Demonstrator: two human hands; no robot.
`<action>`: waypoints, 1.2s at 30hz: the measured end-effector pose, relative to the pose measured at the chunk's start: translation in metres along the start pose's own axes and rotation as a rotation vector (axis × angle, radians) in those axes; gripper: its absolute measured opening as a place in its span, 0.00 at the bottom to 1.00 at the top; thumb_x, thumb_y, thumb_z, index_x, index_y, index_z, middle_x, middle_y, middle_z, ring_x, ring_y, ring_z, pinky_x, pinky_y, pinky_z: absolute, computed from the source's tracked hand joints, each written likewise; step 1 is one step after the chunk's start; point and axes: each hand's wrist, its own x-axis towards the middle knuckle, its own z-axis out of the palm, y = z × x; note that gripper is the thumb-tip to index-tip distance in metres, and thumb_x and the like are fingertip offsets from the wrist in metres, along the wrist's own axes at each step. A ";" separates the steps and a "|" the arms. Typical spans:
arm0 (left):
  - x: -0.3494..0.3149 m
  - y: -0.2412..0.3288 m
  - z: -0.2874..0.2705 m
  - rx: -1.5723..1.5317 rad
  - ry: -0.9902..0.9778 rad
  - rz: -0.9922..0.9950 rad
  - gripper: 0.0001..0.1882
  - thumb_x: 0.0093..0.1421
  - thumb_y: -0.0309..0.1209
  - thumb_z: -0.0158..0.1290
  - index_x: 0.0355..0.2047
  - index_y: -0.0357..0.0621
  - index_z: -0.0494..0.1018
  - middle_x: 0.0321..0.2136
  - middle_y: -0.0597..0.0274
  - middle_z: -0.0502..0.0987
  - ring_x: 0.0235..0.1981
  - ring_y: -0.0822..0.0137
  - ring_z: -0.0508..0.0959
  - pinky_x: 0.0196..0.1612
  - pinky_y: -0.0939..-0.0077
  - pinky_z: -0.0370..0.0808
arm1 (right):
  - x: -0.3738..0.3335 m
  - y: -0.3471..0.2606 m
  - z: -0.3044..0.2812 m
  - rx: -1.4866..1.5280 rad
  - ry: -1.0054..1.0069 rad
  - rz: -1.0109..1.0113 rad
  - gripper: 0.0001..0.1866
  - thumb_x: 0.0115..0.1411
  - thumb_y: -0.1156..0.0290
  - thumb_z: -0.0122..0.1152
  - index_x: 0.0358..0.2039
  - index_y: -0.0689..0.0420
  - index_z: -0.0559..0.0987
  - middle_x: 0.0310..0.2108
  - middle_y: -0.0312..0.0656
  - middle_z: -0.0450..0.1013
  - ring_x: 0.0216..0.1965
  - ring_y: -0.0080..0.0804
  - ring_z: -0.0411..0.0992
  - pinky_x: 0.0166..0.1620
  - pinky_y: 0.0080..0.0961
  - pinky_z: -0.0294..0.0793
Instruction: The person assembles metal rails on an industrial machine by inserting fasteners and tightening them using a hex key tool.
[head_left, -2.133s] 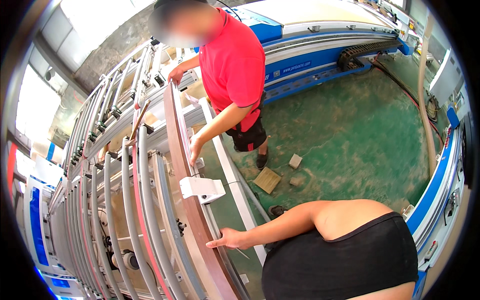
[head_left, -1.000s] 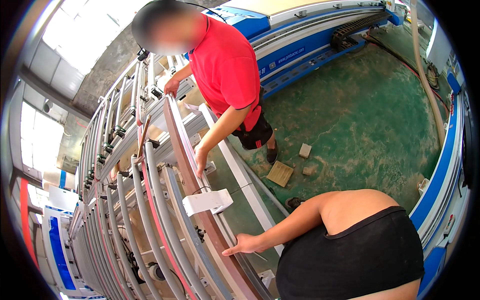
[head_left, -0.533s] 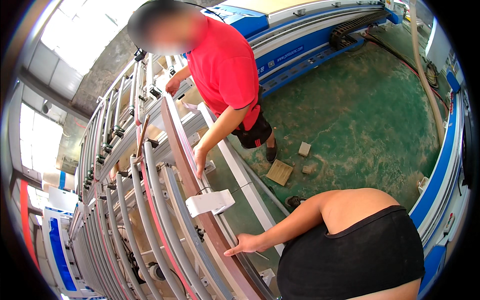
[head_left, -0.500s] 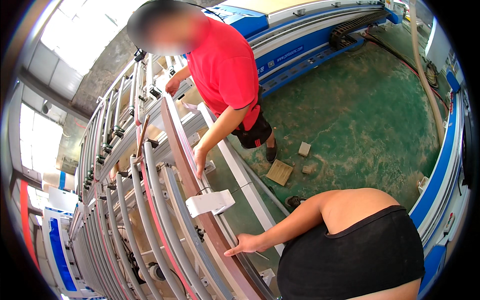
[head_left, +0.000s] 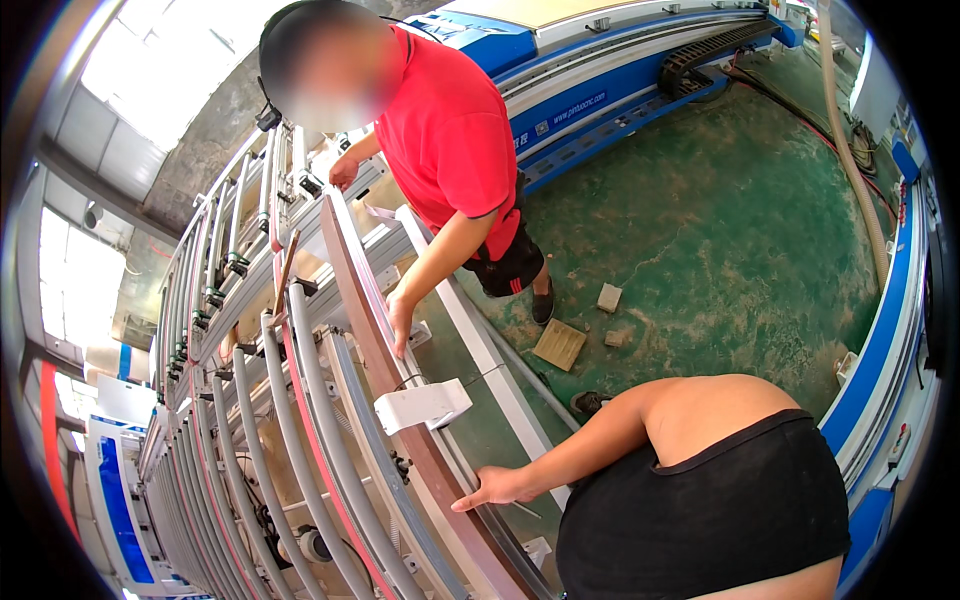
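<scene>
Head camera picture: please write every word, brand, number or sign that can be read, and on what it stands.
Wording is located here, not copied.
Long blue metal machine panel: one readable line of small white characters.
Same panel: small square code, too small; larger white characters, unclear.
Glossy blue machine cover: slanted white marks, unclear.

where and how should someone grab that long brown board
Probably by the long edge facing the green floor, coming from that side, at two spots well apart, thumb over the top. The brown board is long and narrow, and gray tubes line its other side.
</scene>
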 end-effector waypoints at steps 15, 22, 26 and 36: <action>0.003 -0.003 0.001 -0.005 -0.001 -0.001 0.51 0.42 0.34 0.69 0.63 0.37 0.54 0.51 0.44 0.72 0.50 0.59 0.74 0.53 0.68 0.70 | -0.001 0.001 0.001 0.018 -0.003 -0.043 0.50 0.43 0.36 0.71 0.52 0.68 0.69 0.48 0.50 0.70 0.50 0.37 0.69 0.49 0.29 0.69; 0.005 -0.004 0.002 -0.002 -0.005 -0.002 0.51 0.42 0.34 0.69 0.63 0.37 0.54 0.51 0.44 0.72 0.50 0.59 0.74 0.53 0.67 0.70 | -0.006 -0.006 -0.003 0.006 -0.007 -0.035 0.54 0.41 0.34 0.71 0.54 0.70 0.67 0.51 0.53 0.68 0.53 0.41 0.67 0.53 0.30 0.67; 0.005 -0.002 0.003 -0.004 -0.006 -0.005 0.51 0.42 0.34 0.69 0.63 0.37 0.54 0.50 0.44 0.72 0.50 0.58 0.74 0.53 0.67 0.70 | -0.007 -0.008 -0.003 0.006 -0.009 -0.030 0.55 0.41 0.34 0.70 0.54 0.71 0.66 0.51 0.53 0.67 0.53 0.41 0.67 0.53 0.30 0.67; 0.007 -0.001 0.008 -0.003 -0.001 -0.004 0.50 0.41 0.35 0.69 0.63 0.37 0.55 0.50 0.43 0.72 0.50 0.57 0.74 0.54 0.66 0.70 | 0.002 -0.001 -0.007 -0.003 -0.021 -0.010 0.53 0.41 0.34 0.71 0.53 0.70 0.68 0.50 0.52 0.68 0.52 0.40 0.67 0.51 0.30 0.68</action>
